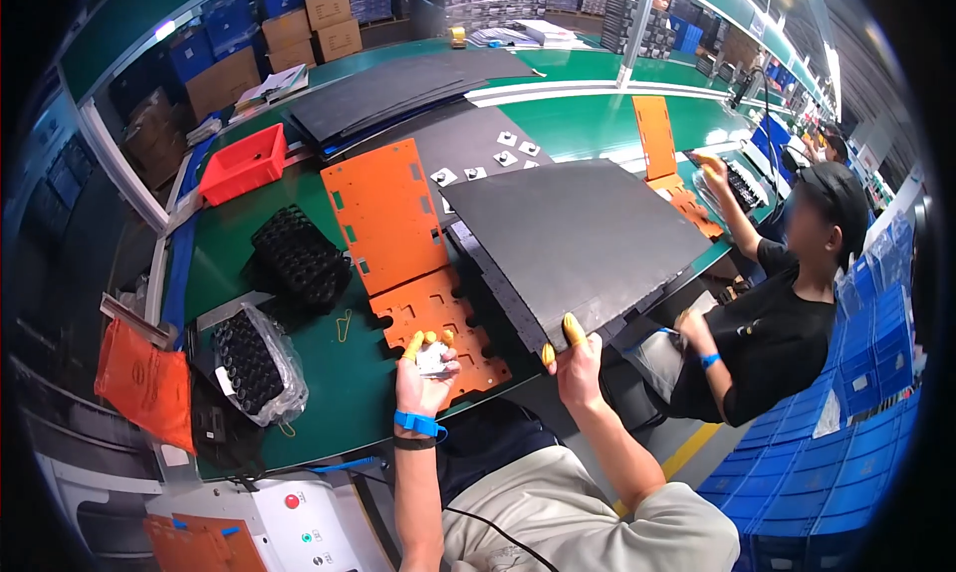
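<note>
So, a clear bag [293,385] holds black parts [247,358], left hand [422,389] clasps white pieces [433,361], right hand [578,369] pinches black sheet [586,235].

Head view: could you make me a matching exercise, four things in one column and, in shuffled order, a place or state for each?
Things
1. Large dark grey flat sheet
2. Red rectangular plastic bin
3. White squares with black centres
4. Left hand, with yellow fingertip covers

Places and states
A. On a grey board, right of the large orange slotted panel
B. Gripped at its near edge by the right hand
C. Holding small whitish pieces
D. Left of the stacked dark sheets

Pairs: 1-B; 2-D; 3-A; 4-C
</note>
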Demonstrator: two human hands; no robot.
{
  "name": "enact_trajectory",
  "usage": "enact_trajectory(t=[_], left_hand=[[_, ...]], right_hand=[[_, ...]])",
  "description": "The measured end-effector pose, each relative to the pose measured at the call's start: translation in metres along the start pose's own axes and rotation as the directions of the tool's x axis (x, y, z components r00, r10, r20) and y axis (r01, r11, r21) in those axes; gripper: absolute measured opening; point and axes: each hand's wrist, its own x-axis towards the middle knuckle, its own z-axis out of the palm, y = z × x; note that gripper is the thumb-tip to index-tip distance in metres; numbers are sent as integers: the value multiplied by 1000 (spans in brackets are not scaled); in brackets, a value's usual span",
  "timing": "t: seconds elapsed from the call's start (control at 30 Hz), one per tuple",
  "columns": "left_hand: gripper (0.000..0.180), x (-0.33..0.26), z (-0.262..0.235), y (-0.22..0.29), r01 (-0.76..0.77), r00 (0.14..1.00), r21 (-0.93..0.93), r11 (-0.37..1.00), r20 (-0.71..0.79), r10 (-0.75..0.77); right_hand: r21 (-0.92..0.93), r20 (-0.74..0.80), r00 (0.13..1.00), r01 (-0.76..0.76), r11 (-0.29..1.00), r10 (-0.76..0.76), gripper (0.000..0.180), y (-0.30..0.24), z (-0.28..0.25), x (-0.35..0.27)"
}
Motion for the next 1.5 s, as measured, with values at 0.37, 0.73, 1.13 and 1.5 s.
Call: enact_trajectory(t=[0.37, 0.73, 1.13, 1.5], left_hand=[[22, -17, 4, 27, -80, 996, -75, 994, 25, 82], [23, -48, -19, 61, -232, 973, -85, 969, -14, 232], [25, -65, -52, 91, -419, 874, -109, 902, -316, 368], [30, -65, -38, 87, -464, 871, -172, 869, -270, 412]], right_hand=[[-231, 12, 985, 173, 958, -175, 26, -27, 39, 18], [-107, 337, 941, -4, 994, 40, 19, -40, 181, 254], [-174, 528, 634, -570, 803, 565, 29, 118, 367, 480], [-436, 668, 387, -488, 756, 635, 65, 184, 344, 515]])
